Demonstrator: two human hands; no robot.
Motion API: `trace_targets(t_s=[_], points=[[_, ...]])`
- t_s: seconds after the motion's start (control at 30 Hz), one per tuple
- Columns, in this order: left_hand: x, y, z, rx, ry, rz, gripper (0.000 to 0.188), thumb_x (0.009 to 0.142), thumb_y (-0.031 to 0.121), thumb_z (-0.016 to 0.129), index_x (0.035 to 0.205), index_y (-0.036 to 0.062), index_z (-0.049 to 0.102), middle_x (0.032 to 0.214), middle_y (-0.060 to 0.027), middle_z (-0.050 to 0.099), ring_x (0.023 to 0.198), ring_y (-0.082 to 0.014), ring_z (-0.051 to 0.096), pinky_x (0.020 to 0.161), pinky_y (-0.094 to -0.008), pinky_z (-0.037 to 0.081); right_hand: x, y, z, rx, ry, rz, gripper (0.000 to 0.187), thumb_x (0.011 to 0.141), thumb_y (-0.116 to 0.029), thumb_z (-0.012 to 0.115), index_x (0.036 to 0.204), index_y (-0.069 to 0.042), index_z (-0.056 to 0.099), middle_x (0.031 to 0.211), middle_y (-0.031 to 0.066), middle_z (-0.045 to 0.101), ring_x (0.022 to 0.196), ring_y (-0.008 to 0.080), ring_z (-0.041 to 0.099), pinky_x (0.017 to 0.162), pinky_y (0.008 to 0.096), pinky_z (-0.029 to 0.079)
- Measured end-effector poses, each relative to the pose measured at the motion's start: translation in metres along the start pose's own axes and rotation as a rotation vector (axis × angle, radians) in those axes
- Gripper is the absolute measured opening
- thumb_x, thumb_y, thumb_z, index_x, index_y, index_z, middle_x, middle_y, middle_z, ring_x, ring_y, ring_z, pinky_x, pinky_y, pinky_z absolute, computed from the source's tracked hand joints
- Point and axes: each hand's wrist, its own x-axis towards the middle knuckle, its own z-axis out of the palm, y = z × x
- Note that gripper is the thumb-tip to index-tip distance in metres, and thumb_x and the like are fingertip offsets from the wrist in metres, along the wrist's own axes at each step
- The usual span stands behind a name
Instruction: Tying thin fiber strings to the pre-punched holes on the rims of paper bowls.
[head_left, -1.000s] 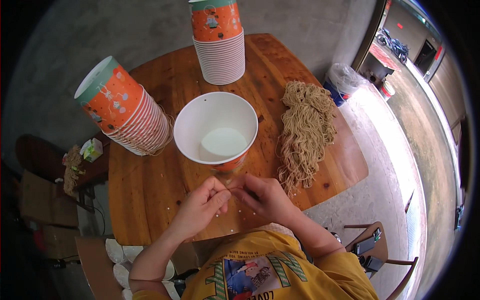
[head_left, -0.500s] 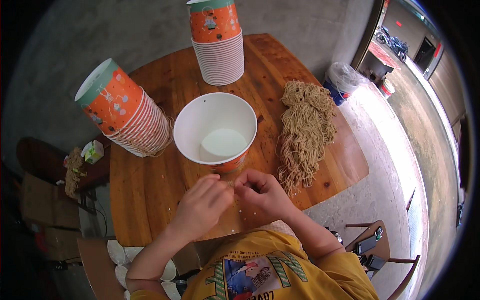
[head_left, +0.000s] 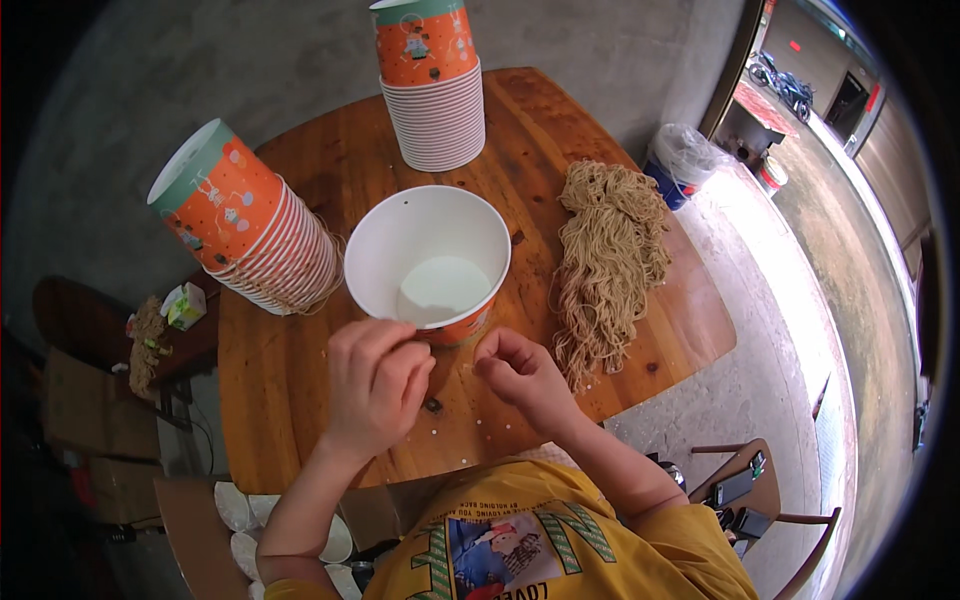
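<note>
A large paper bucket (head_left: 428, 240), white inside and orange outside, stands open on the wooden table in front of me. A small dark hole shows near its far rim. My left hand (head_left: 378, 385) is at the bucket's near left side, its fingers bent and pressed together near the rim. To the right, just off the near side, my right hand (head_left: 525, 378) has thumb and forefinger pinched. Whatever either hand may hold is too small to make out. Right of the bucket lies a bundle of tan cord (head_left: 612, 265) in loose strands.
A tilted stack of orange paper buckets (head_left: 245, 220), with cords hanging on it, stands at the left; another stack (head_left: 430, 100) stands at the back. Small white bits dot the table (head_left: 300, 400). A chair (head_left: 755, 490) holding dark objects is at the lower right; a lined bin (head_left: 680, 165) stands beyond.
My hands were close together in front of the bucket and have moved apart. The left went left and up toward the rim; the right shifted slightly.
</note>
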Motion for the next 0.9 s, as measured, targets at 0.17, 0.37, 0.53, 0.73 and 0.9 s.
trace_targets(t_s=[0.17, 0.37, 0.53, 0.73, 0.9], points=[[0.024, -0.005, 0.001, 0.058, -0.154, -0.077, 0.027, 0.081, 0.007, 0.069, 0.106, 0.0073, 0.058, 0.105, -0.0078, 0.057, 0.1, -0.0293, 0.053, 0.09, -0.044, 0.039, 0.003, 0.008, 0.001, -0.391, 0.226, -0.26, 0.01, 0.088, -0.004, 0.061, 0.085, -0.006, 0.052, 0.069, -0.0079, 0.052, 0.062, -0.0012, 0.044, 0.055, 0.0158, 0.036], [0.03, 0.006, 0.007, -0.105, -0.19, -0.17, 0.021, 0.082, 0.005, 0.066, 0.102, 0.0073, 0.058, 0.091, -0.0076, 0.06, 0.087, -0.0271, 0.057, 0.086, -0.0409, 0.039, 0.011, 0.011, 0.002, -0.631, 0.412, -0.428, 0.014, 0.083, -0.007, 0.066, 0.086, -0.004, 0.053, 0.061, 0.0038, 0.06, 0.054, 0.0056, 0.057, 0.053, 0.0241, 0.047], [0.033, 0.011, 0.012, -0.187, -0.205, -0.208, 0.022, 0.082, 0.004, 0.065, 0.102, 0.0072, 0.059, 0.09, -0.008, 0.059, 0.085, -0.0273, 0.057, 0.087, -0.04, 0.039, 0.011, 0.007, 0.0, -0.618, 0.441, -0.435, 0.015, 0.082, -0.005, 0.066, 0.084, -0.004, 0.051, 0.063, -0.0001, 0.057, 0.057, 0.0036, 0.053, 0.054, 0.0212, 0.045], [0.034, 0.015, 0.013, -0.186, -0.22, -0.21, 0.022, 0.082, 0.004, 0.065, 0.103, 0.0067, 0.059, 0.09, -0.0082, 0.059, 0.085, -0.0272, 0.057, 0.087, -0.0401, 0.039, 0.013, 0.006, -0.002, -0.639, 0.448, -0.421, 0.018, 0.08, -0.007, 0.068, 0.085, -0.005, 0.05, 0.063, 0.005, 0.062, 0.054, 0.0093, 0.061, 0.053, 0.0253, 0.049], [0.034, 0.015, 0.014, -0.181, -0.218, -0.205, 0.023, 0.082, 0.005, 0.065, 0.104, 0.0065, 0.059, 0.09, -0.0083, 0.058, 0.085, -0.0273, 0.056, 0.087, -0.0401, 0.039, 0.015, 0.008, -0.003, -0.649, 0.46, -0.441, 0.019, 0.08, -0.007, 0.068, 0.084, -0.005, 0.049, 0.062, 0.0046, 0.061, 0.053, 0.0081, 0.058, 0.052, 0.025, 0.048]])
